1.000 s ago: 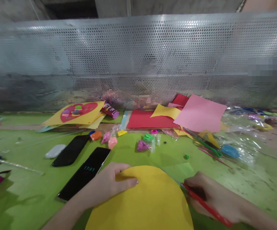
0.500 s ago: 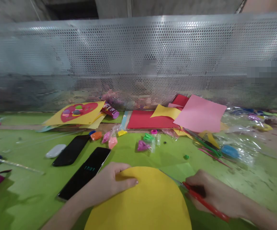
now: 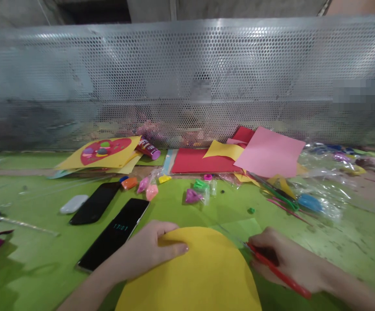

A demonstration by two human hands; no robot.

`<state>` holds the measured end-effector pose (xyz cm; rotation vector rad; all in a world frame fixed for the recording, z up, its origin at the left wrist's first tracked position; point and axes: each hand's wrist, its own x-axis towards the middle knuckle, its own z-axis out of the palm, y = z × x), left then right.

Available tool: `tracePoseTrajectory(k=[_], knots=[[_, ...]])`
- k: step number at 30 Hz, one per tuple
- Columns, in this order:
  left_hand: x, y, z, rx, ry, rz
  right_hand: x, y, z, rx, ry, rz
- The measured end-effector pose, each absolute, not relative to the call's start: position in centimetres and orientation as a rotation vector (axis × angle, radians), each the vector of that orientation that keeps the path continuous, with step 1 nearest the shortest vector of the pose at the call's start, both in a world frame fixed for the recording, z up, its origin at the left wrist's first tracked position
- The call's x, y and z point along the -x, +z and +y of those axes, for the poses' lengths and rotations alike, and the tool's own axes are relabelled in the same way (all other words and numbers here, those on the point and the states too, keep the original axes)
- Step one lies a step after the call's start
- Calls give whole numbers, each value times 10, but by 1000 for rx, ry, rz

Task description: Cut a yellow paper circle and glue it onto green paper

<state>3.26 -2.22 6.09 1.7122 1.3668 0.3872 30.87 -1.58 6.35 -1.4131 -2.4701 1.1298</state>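
Note:
My left hand (image 3: 157, 248) pinches the upper left edge of a yellow paper sheet (image 3: 194, 272), thumb on top and fingers behind. The sheet has a rounded top edge, and its lower part runs out of view. Wrapped round red-handled scissors (image 3: 273, 270) is my right hand (image 3: 281, 259), to the right of the sheet. The scissor blades point up and left, just beyond the curved edge and apart from it. A light green piece of paper (image 3: 242, 226) lies beneath the blades on the green table.
Two dark phones (image 3: 118, 233) lie to the left, near a white case (image 3: 74, 204). Farther back are a yellow card with a red heart (image 3: 106, 151), red paper (image 3: 203, 162), pink paper (image 3: 270, 153) and green-handled scissors (image 3: 286, 201). A perforated metal panel (image 3: 239, 77) stands behind.
The scissor blades have come slightly away from the paper's edge. My left hand keeps its hold on the yellow sheet. The view has shifted a little.

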Motion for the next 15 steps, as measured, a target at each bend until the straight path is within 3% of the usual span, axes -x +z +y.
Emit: tracePoseTrajectory(k=[15], knots=[[-32,59,-23,-1736,391,1354,-306,62,-17,1368,1118,-2507]])
